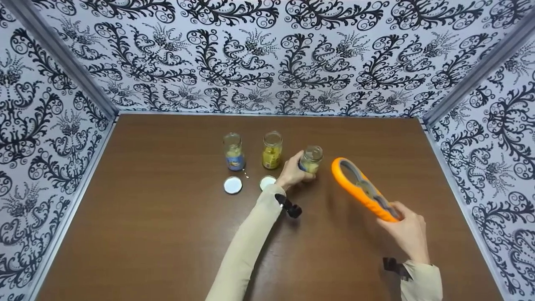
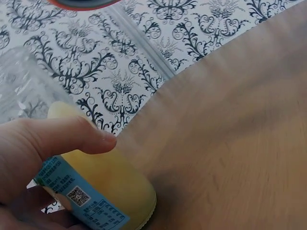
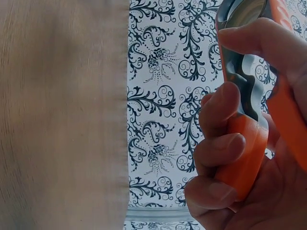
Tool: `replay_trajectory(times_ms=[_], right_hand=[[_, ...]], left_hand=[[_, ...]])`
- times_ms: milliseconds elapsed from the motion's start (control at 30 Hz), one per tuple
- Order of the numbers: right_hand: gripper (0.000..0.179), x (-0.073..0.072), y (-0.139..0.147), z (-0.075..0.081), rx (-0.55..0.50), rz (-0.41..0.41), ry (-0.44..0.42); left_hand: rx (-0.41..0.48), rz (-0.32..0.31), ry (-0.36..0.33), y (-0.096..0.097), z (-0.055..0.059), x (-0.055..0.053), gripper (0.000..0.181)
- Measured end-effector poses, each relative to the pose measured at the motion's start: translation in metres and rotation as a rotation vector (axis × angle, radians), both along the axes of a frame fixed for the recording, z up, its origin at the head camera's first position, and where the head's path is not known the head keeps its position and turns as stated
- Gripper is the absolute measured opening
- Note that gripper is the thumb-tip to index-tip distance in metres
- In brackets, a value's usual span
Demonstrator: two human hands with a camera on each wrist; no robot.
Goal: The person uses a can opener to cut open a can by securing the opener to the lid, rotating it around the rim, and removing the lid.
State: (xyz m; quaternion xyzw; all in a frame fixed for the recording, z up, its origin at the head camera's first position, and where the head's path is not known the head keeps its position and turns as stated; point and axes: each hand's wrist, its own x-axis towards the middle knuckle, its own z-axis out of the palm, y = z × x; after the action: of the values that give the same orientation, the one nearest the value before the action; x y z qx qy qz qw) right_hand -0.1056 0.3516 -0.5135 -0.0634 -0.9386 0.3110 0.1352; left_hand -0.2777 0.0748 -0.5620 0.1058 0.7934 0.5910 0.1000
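My left hand (image 1: 294,171) grips a glass jar (image 1: 312,158) with a blue label and pale yellow contents, tilted over the table. In the left wrist view the thumb lies across the jar's side; whether a lid covers its mouth I cannot tell. On the right, my right hand (image 1: 408,232) holds an orange and grey jar opener (image 1: 360,193) by its handle end, raised above the table, its wide looped end towards the jar. The right wrist view shows fingers curled round the orange handle (image 3: 242,163).
Left of the held jar stand a glass jar with yellow contents (image 1: 272,152) and a blue-labelled jar (image 1: 234,155). Two white lids (image 1: 233,185) lie in front of them, one partly behind the left wrist. Small white bits (image 1: 246,175) lie nearby. Patterned walls enclose the brown table (image 1: 167,234).
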Motion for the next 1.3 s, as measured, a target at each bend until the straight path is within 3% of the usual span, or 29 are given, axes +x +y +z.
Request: replay_trajectory(times_ms=[167, 667, 967, 1167, 1300], right_hand=[[0.032, 0.000, 0.000, 0.000, -0.006, -0.015, -0.001], [0.029, 0.002, 0.005, 0.000, -0.013, -0.023, 0.011], [0.030, 0.003, 0.003, -0.002, -0.038, -0.029, -0.025], [0.028, 0.006, -0.001, -0.005, -0.073, -0.029, -0.081], [0.029, 0.008, -0.002, -0.008, -0.052, -0.033, -0.072]], left_hand=[[-0.049, 0.016, -0.001, 0.009, 0.000, -0.001, 0.066], [-0.024, 0.111, 0.048, 0.025, -0.001, -0.011, 0.058], [-0.019, 0.144, 0.011, 0.033, 0.004, -0.021, 0.059], [-0.044, 0.149, 0.011, 0.036, 0.003, -0.022, 0.061], [-0.068, 0.149, 0.010, 0.035, 0.001, -0.019, 0.072]])
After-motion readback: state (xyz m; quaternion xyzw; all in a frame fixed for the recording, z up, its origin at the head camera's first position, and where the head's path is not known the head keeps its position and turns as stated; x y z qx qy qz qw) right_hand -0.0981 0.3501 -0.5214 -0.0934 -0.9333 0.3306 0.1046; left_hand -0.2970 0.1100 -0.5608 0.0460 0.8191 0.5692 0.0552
